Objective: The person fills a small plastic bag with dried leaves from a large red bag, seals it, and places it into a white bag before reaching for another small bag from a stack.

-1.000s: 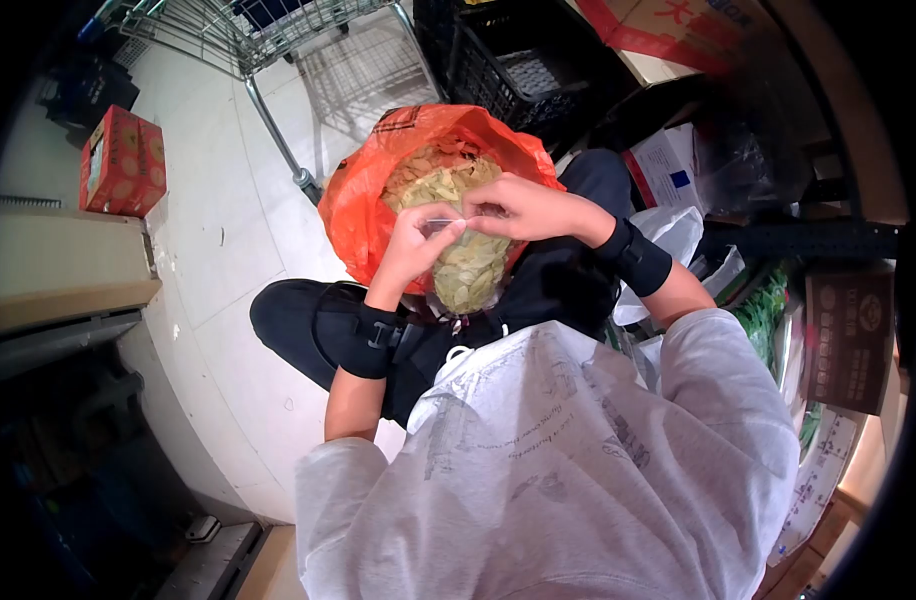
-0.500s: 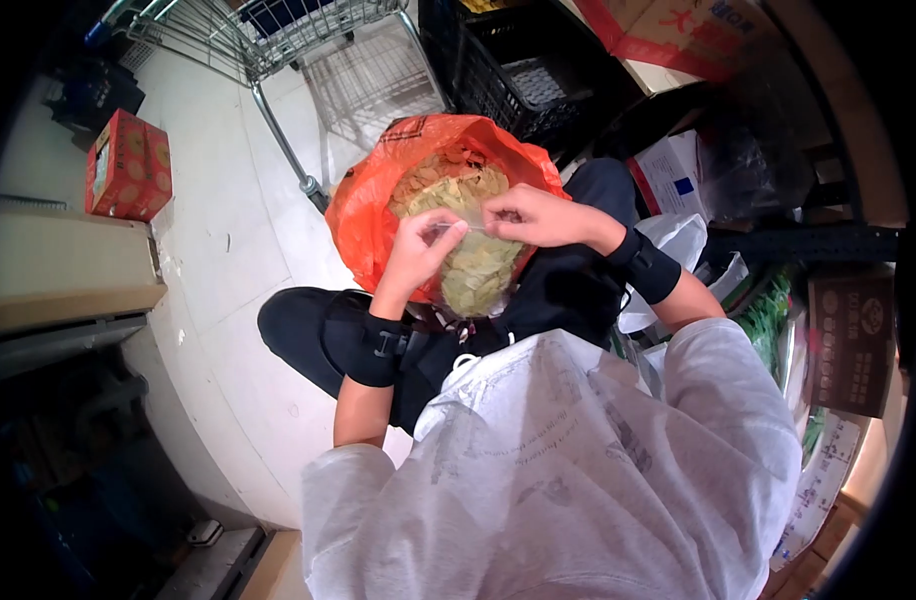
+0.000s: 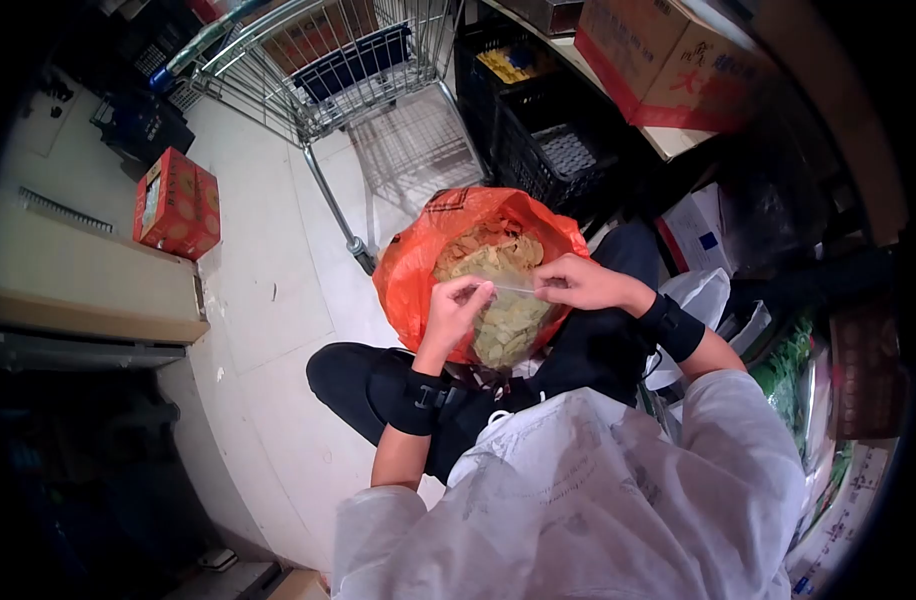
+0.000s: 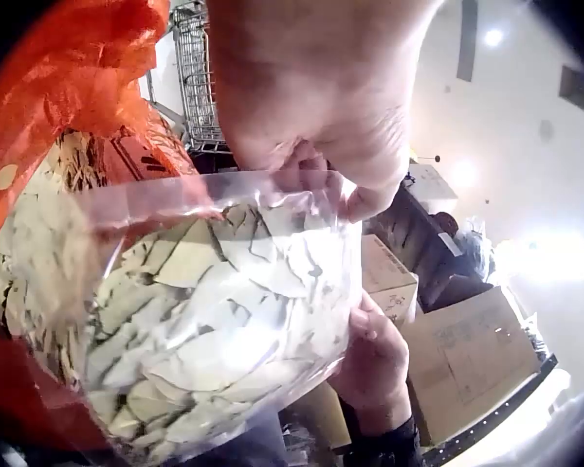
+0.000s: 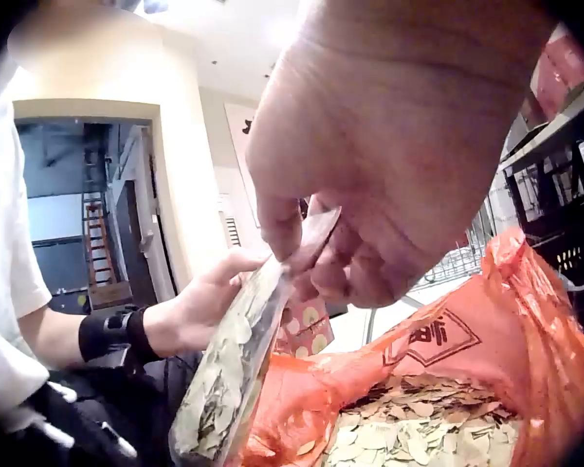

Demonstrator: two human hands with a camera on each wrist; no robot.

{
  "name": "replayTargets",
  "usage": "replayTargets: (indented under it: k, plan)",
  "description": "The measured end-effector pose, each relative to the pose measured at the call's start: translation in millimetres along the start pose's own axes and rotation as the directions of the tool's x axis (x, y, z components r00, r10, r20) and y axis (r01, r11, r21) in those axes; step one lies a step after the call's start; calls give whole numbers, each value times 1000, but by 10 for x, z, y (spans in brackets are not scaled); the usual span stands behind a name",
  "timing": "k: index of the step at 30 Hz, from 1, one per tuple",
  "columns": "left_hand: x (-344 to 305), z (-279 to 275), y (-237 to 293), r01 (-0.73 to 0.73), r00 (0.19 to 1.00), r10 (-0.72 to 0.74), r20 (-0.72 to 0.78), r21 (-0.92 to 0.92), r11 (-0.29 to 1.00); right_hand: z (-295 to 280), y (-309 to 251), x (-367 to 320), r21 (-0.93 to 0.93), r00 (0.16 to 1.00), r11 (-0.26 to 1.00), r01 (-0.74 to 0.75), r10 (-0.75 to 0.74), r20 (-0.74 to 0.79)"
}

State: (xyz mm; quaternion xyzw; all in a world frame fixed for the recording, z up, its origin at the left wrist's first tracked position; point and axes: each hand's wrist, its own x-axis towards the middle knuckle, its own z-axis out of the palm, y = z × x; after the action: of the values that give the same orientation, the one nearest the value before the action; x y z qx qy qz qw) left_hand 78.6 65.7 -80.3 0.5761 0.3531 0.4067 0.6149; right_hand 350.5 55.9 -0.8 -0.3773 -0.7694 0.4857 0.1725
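A clear plastic bag (image 4: 214, 321) filled with dried, pale green leaves hangs upright between my two hands. My left hand (image 3: 456, 308) pinches the bag's top edge at one end, thumb on top. The right hand (image 3: 590, 283) pinches the same edge farther along, with a strip of clear film stretched between them. In the right wrist view the bag leans at a slant below my fingers. Just beyond stands an open orange plastic bag (image 3: 406, 272), its mouth wide, with loose dried leaves (image 5: 423, 433) inside.
A metal shopping cart (image 3: 323, 150) stands ahead, with black crates (image 3: 548, 150) to its right. A red box (image 3: 178, 205) is on the floor at the left. Cartons (image 3: 668, 75) and a white plastic bag (image 3: 693, 300) line the right side.
My hands were close together at the bag's top edge; the right hand has moved right along it, widening the gap. The head view has shifted, so everything sits lower and farther right.
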Motion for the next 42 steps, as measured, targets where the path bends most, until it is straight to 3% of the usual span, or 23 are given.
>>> replayTargets:
  k: [6,9,11,12,14,17,22,24,28,31,33,36,42]
  plan:
    - [23,13,-59,-44,999,43,-12,-104,994,42,49,-49,56,992,998,-26,33,-124]
    - [-1,28,-58,-39,999,37,-25,-98,994,47,103,-44,76,995,997,-31,38,-91]
    - [-8,27,-41,-4,1000,4,1,-38,999,22,31,-12,43,1000,999,-24,24,11]
    - [-14,24,-20,-7,1000,8,1,-37,999,24,-49,9,40,1000,999,-22,22,10]
    - [-27,36,18,-29,999,26,47,74,997,74,-237,90,-142,996,990,3,-15,-83]
    - [-17,114,-33,-147,986,133,105,151,977,130,-307,281,-145,993,987,71,-83,-81]
    - [3,39,-102,-74,996,73,49,22,997,56,-324,431,-180,990,974,141,-140,20]
    - [1,76,-89,-182,983,180,29,193,964,74,-314,448,-207,989,968,145,-139,46]
    - [-7,112,-48,-243,968,248,20,298,923,131,-402,468,-298,988,942,152,-151,26]
    - [-10,202,-83,-285,941,330,-72,353,891,153,-438,507,-304,986,939,162,-169,0]
    - [-22,287,-165,-290,860,435,-268,444,848,197,-421,538,-317,978,928,196,-211,-11]
    - [-22,335,-178,-298,817,447,-364,398,868,300,-355,588,-332,972,923,195,-227,-61]
    - [-47,320,-128,-271,838,374,-398,292,917,419,-353,588,-304,955,936,180,-241,-175]
